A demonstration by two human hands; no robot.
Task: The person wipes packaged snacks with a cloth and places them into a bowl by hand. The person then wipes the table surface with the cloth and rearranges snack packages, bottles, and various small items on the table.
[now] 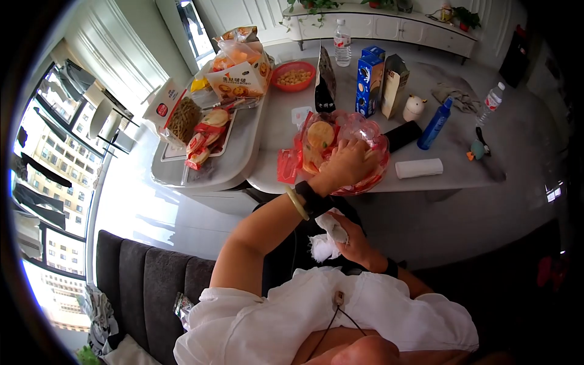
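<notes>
Marble-patterned grey counter (274,164), in two sections; the left one has rounded corners. Left hand (353,161) is down in a translucent red bowl (378,173) at the near edge of the right section, among wrapped food; cannot tell whether its fingers grip anything. Right hand (358,243), lower and nearer the body, grasps crumpled white tissue (328,238), off the counter.

Left section: open carton (165,112), wrapped round pastries (210,131) on a tray (226,135), and farther back a box (237,80) with bags piled about it. Beyond the bowl: a red dish (294,76) of small pale pieces, a black upright package (325,82), a blue box (369,82), a tan carton (394,86). Water bottle (342,44) at the far side, another (490,103) at right. Blue bottle (434,125) stands right of a dark oblong item (404,135); white roll-shaped item (419,168) near the right section's near edge.

Room: glossy pale floor (131,210); low white cabinet (383,27) with potted plants along the far wall. Windows (61,194) at left, clothes hanging there, buildings outside. Dark channelled sofa (159,280) near left.
</notes>
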